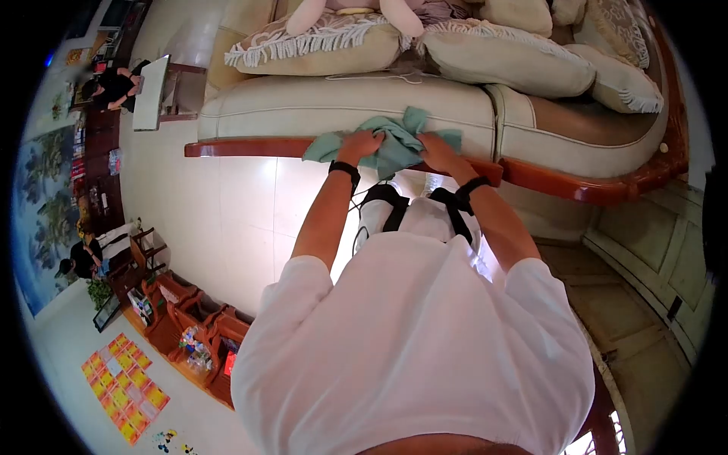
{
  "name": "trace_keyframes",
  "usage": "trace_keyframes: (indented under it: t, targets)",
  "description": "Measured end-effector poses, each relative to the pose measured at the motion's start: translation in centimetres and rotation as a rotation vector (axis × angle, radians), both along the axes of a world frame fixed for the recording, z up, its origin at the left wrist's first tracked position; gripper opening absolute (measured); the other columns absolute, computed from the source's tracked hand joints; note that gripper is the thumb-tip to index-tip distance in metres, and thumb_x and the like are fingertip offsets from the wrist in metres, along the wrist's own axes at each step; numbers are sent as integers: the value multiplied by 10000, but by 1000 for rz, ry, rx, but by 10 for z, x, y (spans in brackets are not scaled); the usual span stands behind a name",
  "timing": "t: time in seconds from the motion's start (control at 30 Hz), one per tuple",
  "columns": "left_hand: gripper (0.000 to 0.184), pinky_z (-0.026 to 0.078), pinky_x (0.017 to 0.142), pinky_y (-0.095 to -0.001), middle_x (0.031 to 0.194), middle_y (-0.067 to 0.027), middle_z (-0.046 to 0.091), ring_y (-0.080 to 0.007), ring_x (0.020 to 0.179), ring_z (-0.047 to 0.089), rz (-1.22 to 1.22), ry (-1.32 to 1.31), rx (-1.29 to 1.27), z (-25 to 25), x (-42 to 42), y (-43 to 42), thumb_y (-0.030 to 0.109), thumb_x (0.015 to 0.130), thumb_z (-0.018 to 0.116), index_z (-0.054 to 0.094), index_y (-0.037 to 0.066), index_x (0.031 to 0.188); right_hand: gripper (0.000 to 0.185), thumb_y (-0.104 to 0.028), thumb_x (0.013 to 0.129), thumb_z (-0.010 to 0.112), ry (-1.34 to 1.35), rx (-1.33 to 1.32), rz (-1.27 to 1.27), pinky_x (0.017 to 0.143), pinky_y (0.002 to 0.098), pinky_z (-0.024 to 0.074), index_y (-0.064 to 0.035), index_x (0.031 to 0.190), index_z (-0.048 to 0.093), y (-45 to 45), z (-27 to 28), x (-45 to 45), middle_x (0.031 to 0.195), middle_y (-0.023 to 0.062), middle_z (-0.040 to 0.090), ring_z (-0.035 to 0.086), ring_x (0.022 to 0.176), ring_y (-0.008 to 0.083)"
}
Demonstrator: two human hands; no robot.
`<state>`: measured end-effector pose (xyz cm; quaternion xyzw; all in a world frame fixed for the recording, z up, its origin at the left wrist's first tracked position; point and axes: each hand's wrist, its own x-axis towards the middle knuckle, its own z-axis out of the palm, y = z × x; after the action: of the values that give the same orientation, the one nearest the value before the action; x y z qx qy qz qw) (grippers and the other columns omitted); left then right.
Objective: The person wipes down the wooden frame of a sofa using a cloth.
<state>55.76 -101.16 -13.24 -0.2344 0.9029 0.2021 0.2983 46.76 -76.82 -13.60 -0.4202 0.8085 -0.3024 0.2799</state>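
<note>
A crumpled green cloth (397,152) lies bunched along the front edge of a cream sofa seat (349,98), partly hanging over the red-brown wooden rail (250,147). My left hand (361,144) is closed on the left part of the cloth, fingers curled into its folds. On the right part, my right hand (440,152) grips the cloth with bent fingers. Both hands are close together, with a raised fold between them. Some fingertips are hidden by the fabric. Each wrist wears a black band.
Fringed cushions (318,47) and a plush toy (394,14) rest on the sofa behind the cloth. Wooden chairs (189,318) line the left wall. Two people sit farther off at the left, one at a white-topped table (152,91). A panelled door (652,243) stands at the right.
</note>
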Motion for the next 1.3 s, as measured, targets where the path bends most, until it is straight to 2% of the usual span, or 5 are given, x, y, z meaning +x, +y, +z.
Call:
trace_keyframes:
  t: [0.53,0.97,1.07,1.17,1.3]
  targets:
    - [411,474,871,-496,1014,-229,611,-424,993,584,-527,201,388,-19,-73,159,375,942,487,619,-3,1034,473,-293,801,680,259,202,-323,945,497,447,-41,1194,604,135,62,3,1130,215,611,560,1073,424]
    - [497,506,866,-479,1022,-181,687,-389,981,642,-463,218,404,8,-37,29,490,943,468,687,47,993,667,-624,860,508,68,764,-645,1032,561,343,-90,1245,614,51,43,-5,1274,232,600,548,1194,413]
    - [425,484,832,-513,1036,-191,675,-405,966,623,-340,166,488,-20,-12,-28,456,951,496,676,74,997,752,-688,868,451,9,772,-801,1112,574,229,-137,1376,512,19,41,-1,1447,265,415,398,1323,435]
    - [428,487,792,-516,923,-208,678,-421,898,636,-215,653,516,-65,26,-85,466,918,540,675,60,935,837,-738,873,393,-218,806,-887,1133,600,115,-143,1460,364,-35,37,8,1521,354,167,172,1400,526]
    - [383,495,770,-509,937,-209,673,-417,890,636,-214,443,406,-3,62,-179,427,907,564,666,60,947,797,-718,859,446,100,834,-768,1070,613,255,-108,1370,467,-122,-19,48,1426,314,333,329,1330,459]
